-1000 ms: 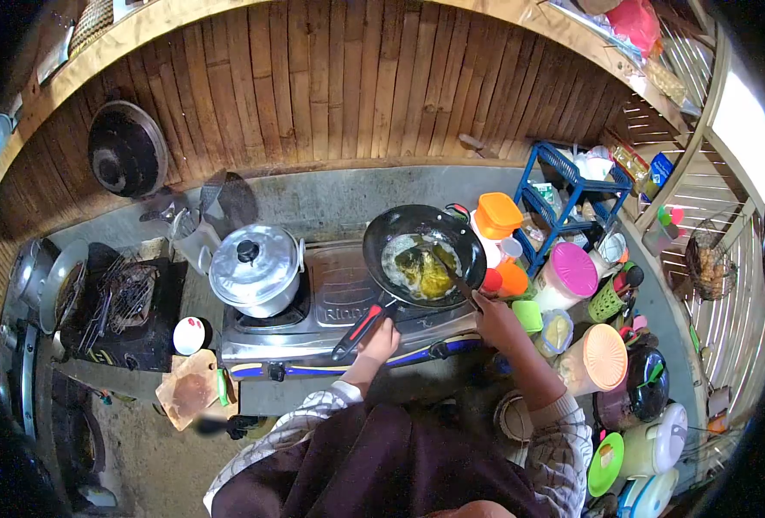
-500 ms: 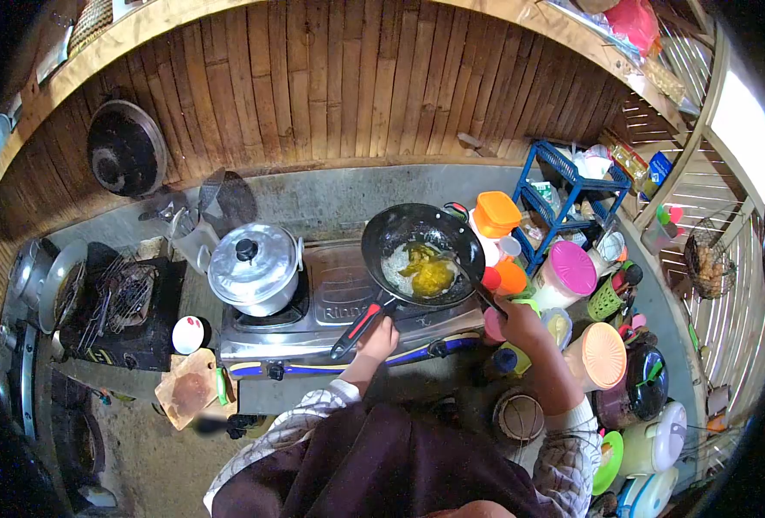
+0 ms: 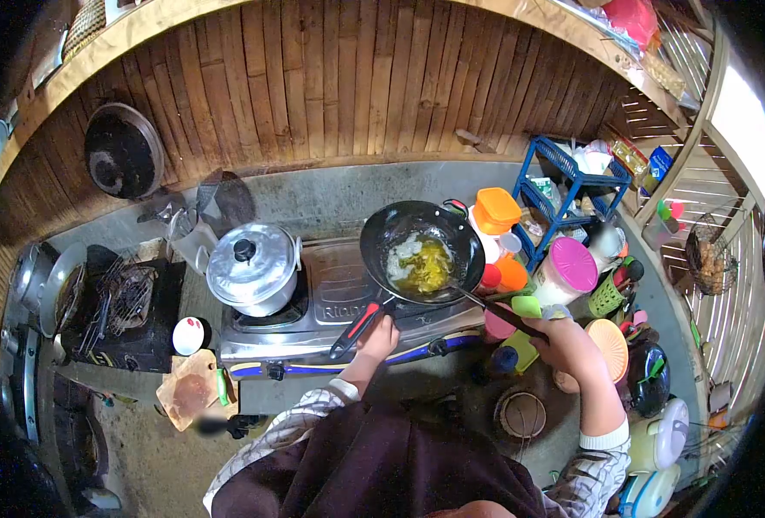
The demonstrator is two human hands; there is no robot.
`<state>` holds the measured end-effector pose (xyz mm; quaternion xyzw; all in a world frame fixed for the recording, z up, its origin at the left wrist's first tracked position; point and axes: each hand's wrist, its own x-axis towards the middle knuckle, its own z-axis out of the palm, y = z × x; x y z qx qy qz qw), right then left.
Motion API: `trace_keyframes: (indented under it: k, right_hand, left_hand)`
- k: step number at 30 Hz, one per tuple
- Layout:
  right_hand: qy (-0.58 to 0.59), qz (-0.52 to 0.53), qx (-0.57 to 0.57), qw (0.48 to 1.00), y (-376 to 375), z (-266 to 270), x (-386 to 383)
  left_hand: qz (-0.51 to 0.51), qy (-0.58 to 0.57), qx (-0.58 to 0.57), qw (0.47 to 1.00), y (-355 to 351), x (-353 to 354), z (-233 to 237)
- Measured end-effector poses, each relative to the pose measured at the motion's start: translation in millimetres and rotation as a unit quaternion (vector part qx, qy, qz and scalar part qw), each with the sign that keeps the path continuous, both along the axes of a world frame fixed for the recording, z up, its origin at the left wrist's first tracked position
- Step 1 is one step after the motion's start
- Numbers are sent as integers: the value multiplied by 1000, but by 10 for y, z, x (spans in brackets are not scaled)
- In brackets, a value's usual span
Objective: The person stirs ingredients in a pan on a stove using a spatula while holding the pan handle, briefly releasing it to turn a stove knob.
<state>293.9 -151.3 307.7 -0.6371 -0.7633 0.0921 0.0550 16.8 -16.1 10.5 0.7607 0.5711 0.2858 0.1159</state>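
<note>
Left hand [image 3: 381, 337] grip closed on black wok's [image 3: 453, 231] red-black handle [image 3: 357, 326], right hand [image 3: 568, 347] grip closed on dark spatula [image 3: 495, 306]; swing may topple pink-lidded jar [image 3: 564, 274].

Blk wok [image 3: 381, 235], egg [image 3: 426, 266] inside; spatula [image 3: 493, 307] tilted

The left hand [image 3: 381, 335] reaches forward from the middle of the body, its fingers curled shut in a grip. Its bare wrist and forearm run straight back into the checked left sleeve [image 3: 309, 413]. The right hand [image 3: 565, 347] is held out to the right side, also closed in a grip, with its back turned upward. Its bare forearm slants back toward the body into the checked right sleeve [image 3: 605, 453]. The two hands are well apart.
</note>
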Motion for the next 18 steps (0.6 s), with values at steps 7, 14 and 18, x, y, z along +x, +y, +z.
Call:
trace_keyframes:
  k: [7, 14, 18]
  right_hand:
    - [-22, -5, -9, 1000, 16, -16, -7]
    - [194, 28, 32, 980, 324, -484, -211]
    - [-16, 49, 4, 999, 534, -596, -361]
  left_hand:
    - [10, -1, -2, 1000, -33, 13, 98]
    - [7, 5, 11, 1000, -12, 6, 33]
    - [11, 11, 41, 999, 2, 5, 9]
